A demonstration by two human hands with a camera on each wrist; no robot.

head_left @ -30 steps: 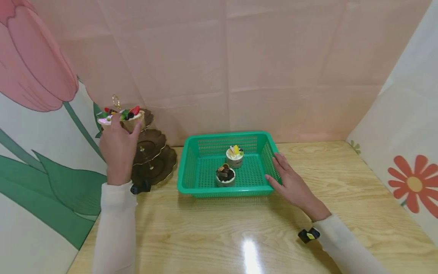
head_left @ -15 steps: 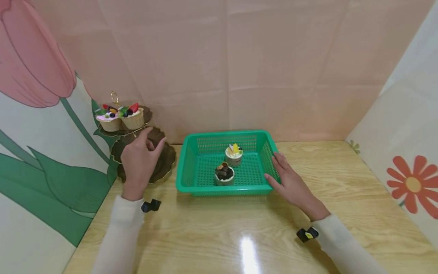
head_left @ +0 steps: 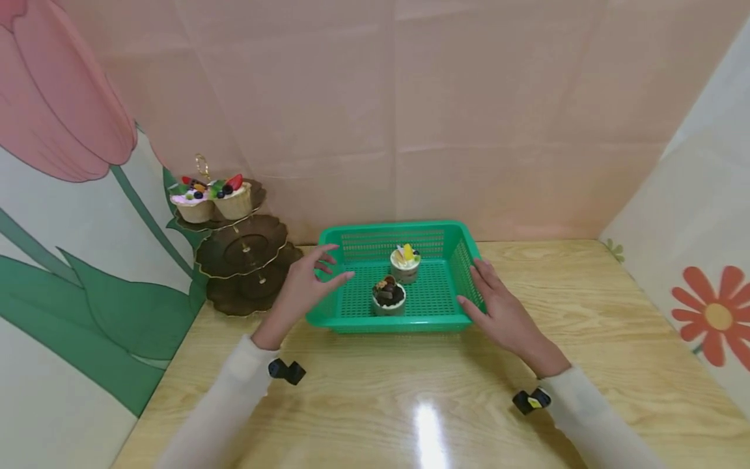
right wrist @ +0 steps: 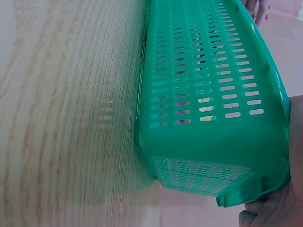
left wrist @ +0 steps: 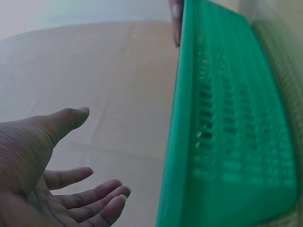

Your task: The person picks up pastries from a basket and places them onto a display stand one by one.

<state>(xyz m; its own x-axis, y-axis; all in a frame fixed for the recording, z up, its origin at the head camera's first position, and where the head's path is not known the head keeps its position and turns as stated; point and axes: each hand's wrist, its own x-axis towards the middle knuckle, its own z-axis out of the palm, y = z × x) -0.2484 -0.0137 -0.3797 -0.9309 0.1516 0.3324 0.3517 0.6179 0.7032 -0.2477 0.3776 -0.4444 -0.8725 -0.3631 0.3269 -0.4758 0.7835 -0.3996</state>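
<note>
1. Hanging above the left rim of a green basket [head_left: 387,324], the person's left hand [head_left: 301,283] was caught with thumb and fingers well parted and nothing between them, as I followed from a distance.
2. A chocolate-topped cup [head_left: 389,301] stood upright inside the basket, to the right of that hand and slightly closer to the person; of the two hands, I judged the left the nearer to it.
3. Just behind it, a little to the right, stood a fruit-topped cup [head_left: 405,264], also upright; I could not tell whether the two touched.
4. The basket's long axis ran left to right across the tabletop [head_left: 375,391]. The cups were round, and in my judgement offered no favoured side for fingers.
5. The right hand [head_left: 504,316] rested at the basket's near right corner, fingers extended along the rim, thumb held apart, no cup in its hold.
6. My count: two hands, one basket, two cups within it, one three-tiered stand [head_left: 243,244] at the left, and two cakes on its top tier, a pale pink cupcake [head_left: 193,210] and a strawberry-topped cupcake [head_left: 233,205].
</note>
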